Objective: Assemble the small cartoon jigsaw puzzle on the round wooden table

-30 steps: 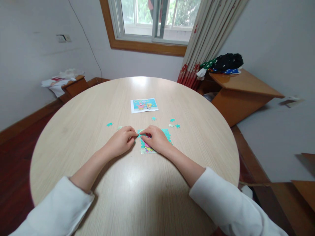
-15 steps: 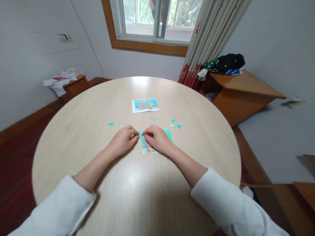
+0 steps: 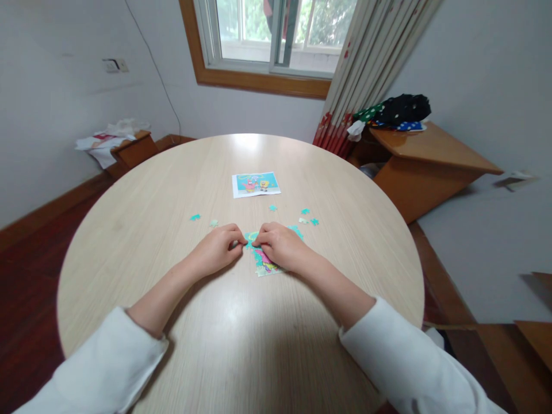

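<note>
A partly assembled jigsaw puzzle, teal with a pink figure, lies on the round table close to me, much of it covered by my right hand. My left hand is closed, thumb and forefinger pinching a teal puzzle piece at the puzzle's upper left edge. Over the puzzle, my right hand is closed too, its fingertips gripping the puzzle's border just beside the left fingertips. Exactly which pieces the right fingers touch is hard to make out.
Loose puzzle pieces lie beyond my hands: a teal one and a pale one at left, several more at right. Farther back is a printed cartoon picture. A wooden cabinet with cloths stands right of the round table.
The puzzle has shifted slightly right and toward me and turned a little. Both hands have moved with it, fingertips still close together at its left edge.
</note>
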`<state>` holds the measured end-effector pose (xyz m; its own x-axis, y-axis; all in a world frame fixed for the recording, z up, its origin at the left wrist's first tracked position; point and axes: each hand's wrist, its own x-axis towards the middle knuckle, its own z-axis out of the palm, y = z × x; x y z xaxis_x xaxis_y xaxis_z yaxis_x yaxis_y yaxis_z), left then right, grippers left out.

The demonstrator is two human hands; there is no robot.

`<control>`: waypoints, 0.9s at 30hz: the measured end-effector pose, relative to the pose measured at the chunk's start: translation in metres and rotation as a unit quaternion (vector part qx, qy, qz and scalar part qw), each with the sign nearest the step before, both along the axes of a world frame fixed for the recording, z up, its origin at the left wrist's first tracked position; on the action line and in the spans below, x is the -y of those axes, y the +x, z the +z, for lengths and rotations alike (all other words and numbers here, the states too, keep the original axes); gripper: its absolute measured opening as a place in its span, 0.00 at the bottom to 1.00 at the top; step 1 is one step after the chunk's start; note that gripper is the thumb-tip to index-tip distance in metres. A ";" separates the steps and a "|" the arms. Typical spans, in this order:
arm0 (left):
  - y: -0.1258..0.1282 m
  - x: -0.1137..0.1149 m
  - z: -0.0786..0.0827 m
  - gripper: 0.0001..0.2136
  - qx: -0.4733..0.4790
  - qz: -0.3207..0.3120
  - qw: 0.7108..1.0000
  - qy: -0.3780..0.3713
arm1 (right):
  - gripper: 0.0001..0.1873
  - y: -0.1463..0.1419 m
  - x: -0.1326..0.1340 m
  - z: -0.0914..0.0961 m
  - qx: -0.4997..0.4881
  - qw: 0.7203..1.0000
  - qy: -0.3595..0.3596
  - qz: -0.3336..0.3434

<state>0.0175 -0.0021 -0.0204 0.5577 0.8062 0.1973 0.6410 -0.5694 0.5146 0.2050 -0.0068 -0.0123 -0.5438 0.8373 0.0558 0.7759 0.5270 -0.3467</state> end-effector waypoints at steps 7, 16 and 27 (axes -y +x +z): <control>0.002 0.001 0.003 0.09 0.012 0.010 1.000 -0.008 | 0.14 -0.001 0.010 0.013 0.049 0.999 0.000 0.002; -0.002 -0.004 0.004 0.05 0.036 0.129 0.990 -0.035 | 0.14 0.019 0.005 0.020 -0.012 0.998 0.007 -0.059; -0.008 -0.007 0.009 0.08 0.060 0.200 0.976 -0.064 | 0.12 0.063 -0.013 0.010 -0.073 0.982 0.019 -0.174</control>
<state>0.0096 0.0049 -0.0113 0.1717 0.9771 0.1254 0.7292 -0.2117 0.6508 0.2681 0.0058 -0.0024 -0.2091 0.9668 0.1471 0.8547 0.2538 -0.4529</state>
